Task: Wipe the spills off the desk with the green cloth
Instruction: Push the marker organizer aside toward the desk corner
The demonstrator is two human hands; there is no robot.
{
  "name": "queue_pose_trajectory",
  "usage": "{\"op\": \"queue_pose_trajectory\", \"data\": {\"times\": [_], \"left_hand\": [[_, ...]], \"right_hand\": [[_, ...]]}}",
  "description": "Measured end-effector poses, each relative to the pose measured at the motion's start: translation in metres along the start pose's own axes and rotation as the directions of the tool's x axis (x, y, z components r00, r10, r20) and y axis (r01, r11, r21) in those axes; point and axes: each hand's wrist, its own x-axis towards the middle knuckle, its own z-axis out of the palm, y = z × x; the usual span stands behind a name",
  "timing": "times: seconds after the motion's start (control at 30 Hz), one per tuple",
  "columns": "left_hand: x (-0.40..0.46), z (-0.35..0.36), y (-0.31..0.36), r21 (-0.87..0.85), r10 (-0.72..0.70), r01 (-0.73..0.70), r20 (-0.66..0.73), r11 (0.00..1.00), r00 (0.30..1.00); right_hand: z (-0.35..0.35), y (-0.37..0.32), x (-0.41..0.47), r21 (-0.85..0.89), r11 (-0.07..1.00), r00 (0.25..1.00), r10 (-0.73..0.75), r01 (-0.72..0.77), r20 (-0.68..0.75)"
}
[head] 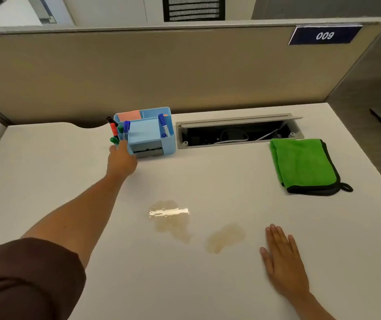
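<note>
On the desk [208, 285], I see my right hand [283, 262] flat and empty beside two spills [173, 224], my left hand [121, 161] touching the organizer [151, 137], grip unclear, green cloth [304, 166] apart.

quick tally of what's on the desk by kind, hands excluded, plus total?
Spills: 2, a larger one and a smaller one
Green cloth: 1
Blue organizer: 1
Markers in the organizer: at least 5 visible, first one; they overlap on its left side, so the count is uncertain
Open cable tray: 1
Total: about 10
</note>
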Motion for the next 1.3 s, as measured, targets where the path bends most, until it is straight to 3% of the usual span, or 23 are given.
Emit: {"op": "queue_pose_trajectory", "data": {"times": [0.27,0.47,0.7,0.93,1.1,1.3], "left_hand": [[0.014,0.001,-0.007,0.133,0.032,-0.028,-0.032,0.991,0.999],[0.001,0.004,-0.025,-0.008,0.017,-0.018,-0.076,1.0,0.997],[-0.058,-0.01,-0.09,-0.083,0.03,-0.047,-0.196,0.995,0.98],[-0.109,-0.055,-0.162,-0.047,-0.053,0.04,-0.313,0.998,0.948],[-0.138,-0.084,-0.208,-0.067,-0.17,0.156,-0.39,0.985,0.905],[-0.154,-0.101,-0.246,-0.157,-0.301,0.258,-0.421,0.953,0.856]], "right_hand": [[0.0,0.001,0.0,-0.02,1.0,1.0,0.001,-0.001,-0.004],[0.001,-0.009,-0.001,0.008,1.0,0.996,0.028,-0.028,-0.079],[0.009,-0.074,-0.003,0.066,0.955,0.957,-0.285,0.288,-0.06],[0.03,-0.152,-0.022,0.11,0.786,0.792,-0.611,0.608,-0.007],[0.04,-0.18,-0.023,0.092,0.706,0.709,-0.705,0.702,0.002],[0.055,-0.181,-0.022,0.065,0.702,0.702,-0.712,0.709,0.027]]}}
